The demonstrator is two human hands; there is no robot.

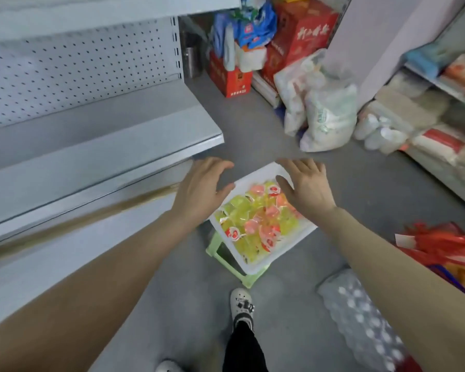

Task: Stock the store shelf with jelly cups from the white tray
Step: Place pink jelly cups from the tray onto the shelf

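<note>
Both hands, left (199, 189) and right (306, 186), are spread wide and hold nothing, above the white tray (253, 267) of jelly cups (255, 218) at the frame centre.

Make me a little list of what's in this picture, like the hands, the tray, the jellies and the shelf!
left hand: open, fingers spread, over the tray's left edge, holding nothing
right hand: open, over the tray's far corner, holding nothing
white tray: sits on a green stool on the floor
jelly cups: yellow-green and pink, piled in the tray
shelf: grey metal, on the left; no jelly cups seen on it
nearby: red boxes and white sacks on the floor
</note>
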